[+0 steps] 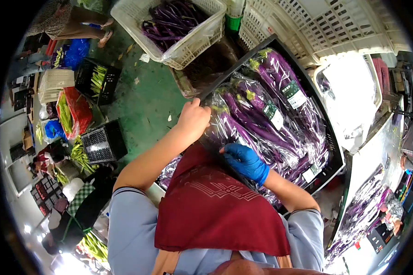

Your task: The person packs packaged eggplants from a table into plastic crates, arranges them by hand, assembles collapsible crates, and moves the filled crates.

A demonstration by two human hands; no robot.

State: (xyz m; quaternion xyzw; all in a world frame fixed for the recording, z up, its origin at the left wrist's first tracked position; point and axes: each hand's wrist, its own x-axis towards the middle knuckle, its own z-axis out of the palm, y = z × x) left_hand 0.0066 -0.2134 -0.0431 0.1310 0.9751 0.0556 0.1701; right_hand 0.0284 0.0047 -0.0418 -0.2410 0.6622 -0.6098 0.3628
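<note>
A black plastic crate [334,137] lies tilted in front of me, filled with long purple eggplants in clear labelled bags. My bare left hand [195,120] is closed around the crate's left corner. In a blue glove, my right hand [245,161] curls its fingers at the near rim, beside the bagged eggplants [261,123]; the rim under these fingers is partly hidden. More wrapped eggplants [170,172] show below my left forearm, partly covered by my dark red apron [215,206].
A white crate of loose eggplants [195,54] stands beyond, with stacked white crates [303,27] at the upper right. Bagged eggplants [360,215] cover a table on the right. Black crates [104,143] and green vegetables sit on the green floor [147,101]. Other people are at left and right.
</note>
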